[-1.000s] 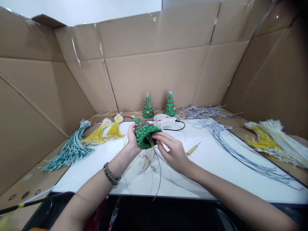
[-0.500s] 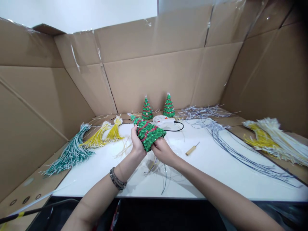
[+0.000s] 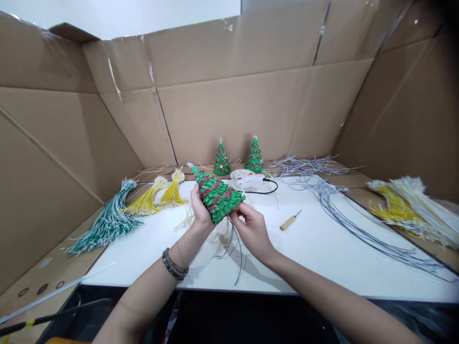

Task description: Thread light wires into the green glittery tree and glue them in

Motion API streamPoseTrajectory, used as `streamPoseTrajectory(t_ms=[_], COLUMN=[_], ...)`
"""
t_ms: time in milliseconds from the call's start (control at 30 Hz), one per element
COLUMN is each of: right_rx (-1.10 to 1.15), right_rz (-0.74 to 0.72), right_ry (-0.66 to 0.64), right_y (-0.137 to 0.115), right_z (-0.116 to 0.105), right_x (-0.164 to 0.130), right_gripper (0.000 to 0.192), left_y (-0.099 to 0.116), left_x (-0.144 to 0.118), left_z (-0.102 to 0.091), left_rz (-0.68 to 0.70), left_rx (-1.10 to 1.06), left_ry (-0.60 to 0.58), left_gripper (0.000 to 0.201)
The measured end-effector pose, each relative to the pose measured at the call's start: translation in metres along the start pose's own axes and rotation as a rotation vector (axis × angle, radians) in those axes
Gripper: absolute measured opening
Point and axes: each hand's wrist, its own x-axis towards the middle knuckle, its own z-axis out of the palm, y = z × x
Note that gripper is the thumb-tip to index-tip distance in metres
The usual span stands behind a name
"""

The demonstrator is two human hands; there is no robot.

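A green beaded Christmas tree (image 3: 217, 193) with red garland lies tilted in my left hand (image 3: 201, 206), its pale tip up to the left. The fingers of that hand wrap round its far side and are partly hidden. At the tree's lower right rim, my right hand (image 3: 254, 232) pinches the base edge between thumb and fingers; whether it also has a wire in it I cannot tell. Thin dark wires (image 3: 239, 258) dangle below the base, over the white tabletop (image 3: 143, 260).
Two more Christmas trees (image 3: 221, 160) (image 3: 254, 156) stand at the back by the cardboard wall (image 3: 229, 110). A white corded tool (image 3: 249, 180) lies before them. Right sits an awl (image 3: 289, 221). Green wire bundles (image 3: 107, 220) and yellow ones (image 3: 147, 197) lie left, grey wires (image 3: 353, 224) right.
My right hand has drawn back from under the tree's base to its rim, and its fingers now show. The dark wires hang more visibly below. The camera view has shifted slightly.
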Motion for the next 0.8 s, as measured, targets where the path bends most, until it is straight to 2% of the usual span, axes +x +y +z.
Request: streamPoseTrajectory(t_ms=[133,233,367,500,800], right_rx=[0.061,-0.036,-0.145,-0.174,-0.228], right_rz=[0.162,0.177,0.069,-0.058,-0.169], right_ry=[-0.002,-0.001,-0.058,-0.114,-0.163], right_y=[0.000,0.003,0.007,0.007,0.001], right_z=[-0.003,-0.006,-0.013,-0.019,-0.023], right_x=[0.002,0.006,0.011,0.013,0.016], right_gripper=[0.017,0.033,0.052,0.055,0.060], left_y=[0.005,0.007,0.011,0.014,0.014], left_x=[0.003,0.003,0.003,0.003,0.005], left_z=[-0.002,-0.004,-0.005,-0.006,-0.011], left_rz=[0.008,-0.031,-0.120,-0.216,-0.252], left_rx=[0.010,0.007,0.019,0.037,-0.009], left_ry=[0.043,0.080,0.081,0.076,-0.004], left_gripper=[0.041,0.039,0.039,0.044,0.045])
